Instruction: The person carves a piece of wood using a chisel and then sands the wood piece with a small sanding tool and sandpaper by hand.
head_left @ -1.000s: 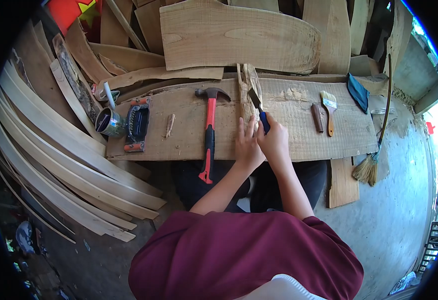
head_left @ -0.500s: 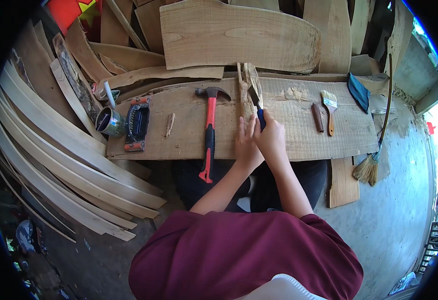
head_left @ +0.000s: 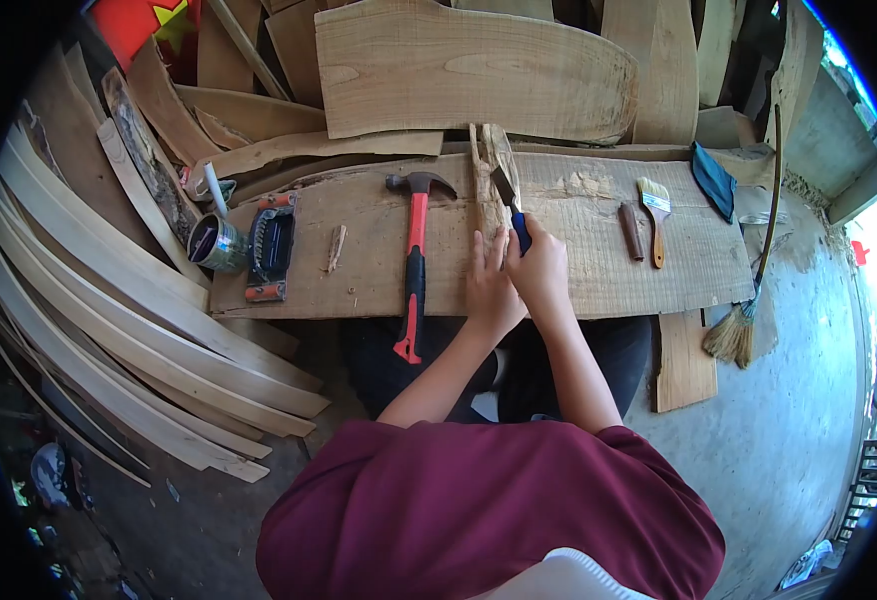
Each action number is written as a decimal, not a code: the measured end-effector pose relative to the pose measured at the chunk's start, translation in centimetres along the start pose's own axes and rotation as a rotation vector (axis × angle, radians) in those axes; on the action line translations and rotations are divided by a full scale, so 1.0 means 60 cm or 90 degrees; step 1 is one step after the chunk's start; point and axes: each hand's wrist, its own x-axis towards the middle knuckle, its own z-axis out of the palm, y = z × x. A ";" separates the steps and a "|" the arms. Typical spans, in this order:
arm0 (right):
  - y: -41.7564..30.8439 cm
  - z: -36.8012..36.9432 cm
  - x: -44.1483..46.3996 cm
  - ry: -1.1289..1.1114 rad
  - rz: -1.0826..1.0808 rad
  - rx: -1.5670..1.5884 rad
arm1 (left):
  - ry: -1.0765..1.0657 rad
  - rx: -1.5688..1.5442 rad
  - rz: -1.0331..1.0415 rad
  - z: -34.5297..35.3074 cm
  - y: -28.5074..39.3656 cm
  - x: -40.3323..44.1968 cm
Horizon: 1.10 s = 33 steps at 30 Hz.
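Observation:
My right hand point(head_left: 541, 268) is closed round the blue handle of a chisel point(head_left: 512, 205), whose dark blade lies over a rough, split piece of wood point(head_left: 496, 165). Pressed on the near end of that piece is my left hand point(head_left: 492, 285), its fingers extended and apart, close beside my right hand. The wood piece rests on a wide plank point(head_left: 379, 240). A red and black hammer point(head_left: 417, 250) lies left of my hands. To the right are a brown wooden handle point(head_left: 632, 232) and a paintbrush point(head_left: 656, 220).
A sanding block point(head_left: 272, 247), a wood chip point(head_left: 337, 248) and a can point(head_left: 221, 245) are at the left. A dark blue cloth point(head_left: 714, 182) and a broom point(head_left: 735, 335) are at the right. Curved boards point(head_left: 159, 330) lean at the far left.
The chisel in my right hand has shifted and tilted slightly over the wood. My left hand keeps its place on the piece. The whole view has moved a little.

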 end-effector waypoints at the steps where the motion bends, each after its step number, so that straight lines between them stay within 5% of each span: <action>1: -0.001 -0.002 -0.001 0.001 -0.005 0.006 | -0.004 0.002 0.003 -0.002 0.000 0.000; 17: 0.068 -0.038 -0.038 -0.003 0.097 0.268 | -0.019 -0.068 -0.089 -0.024 0.013 -0.006; 33: 0.053 -0.035 -0.043 0.021 0.026 0.197 | -0.021 -0.063 -0.083 -0.034 0.017 -0.003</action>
